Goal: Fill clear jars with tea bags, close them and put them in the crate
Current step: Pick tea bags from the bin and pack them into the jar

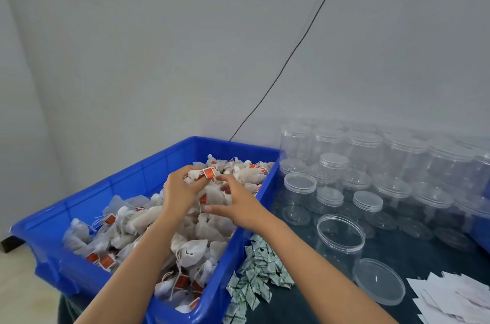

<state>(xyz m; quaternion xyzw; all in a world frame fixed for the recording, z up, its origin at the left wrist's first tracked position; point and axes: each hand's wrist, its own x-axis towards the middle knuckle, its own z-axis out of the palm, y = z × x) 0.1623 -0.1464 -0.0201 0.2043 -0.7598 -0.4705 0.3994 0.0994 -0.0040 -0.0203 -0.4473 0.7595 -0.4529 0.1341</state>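
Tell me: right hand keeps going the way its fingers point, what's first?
Likely the tea bags heaped in the blue bin; the right hand points up-left at them, toward the left hand's bunch. Depth unclear.

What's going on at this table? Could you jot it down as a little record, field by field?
Left hand: grips a bunch of tea bags, lifted above the pile
Right hand: fingers spread, reaching into the pile, holding nothing
Blue bin: heaped with tea bags with red tags
Open jar: empty, upright, right of the bin
Loose lid: lying flat beside the open jar
Lidded jars: empty, stacked behind
Small green-printed sachets: piled between bin and jar
White paper slips: near right corner
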